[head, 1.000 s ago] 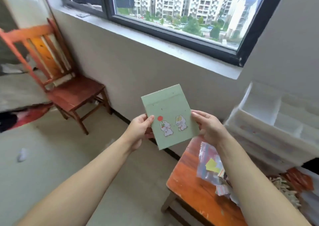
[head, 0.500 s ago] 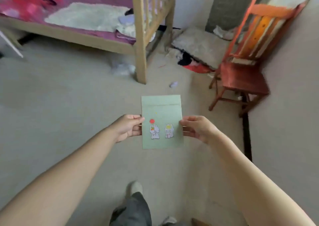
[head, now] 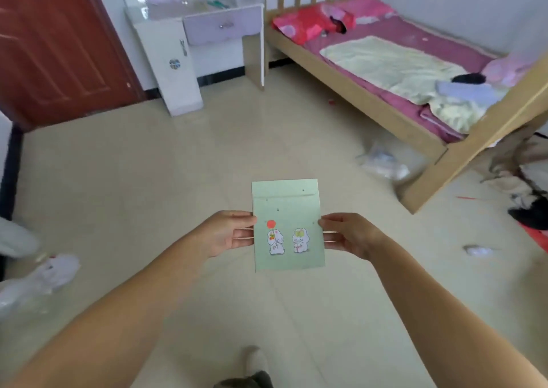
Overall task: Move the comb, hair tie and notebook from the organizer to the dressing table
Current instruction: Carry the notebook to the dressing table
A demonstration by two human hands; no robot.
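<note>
Pale green, the notebook (head: 287, 224) sits pinched flat at both side edges between my left hand (head: 226, 233) and right hand (head: 348, 235), fingers clamped for a level carry, the lilac-drawered bench (head: 189, 13) well ahead across the floor.

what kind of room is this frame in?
Most likely a bedroom in a home. A wooden bed with pink bedding stands at right, a white and lilac dressing table beside a red-brown door. The left hand and right hand hold a green notebook over the tiled floor.
</note>
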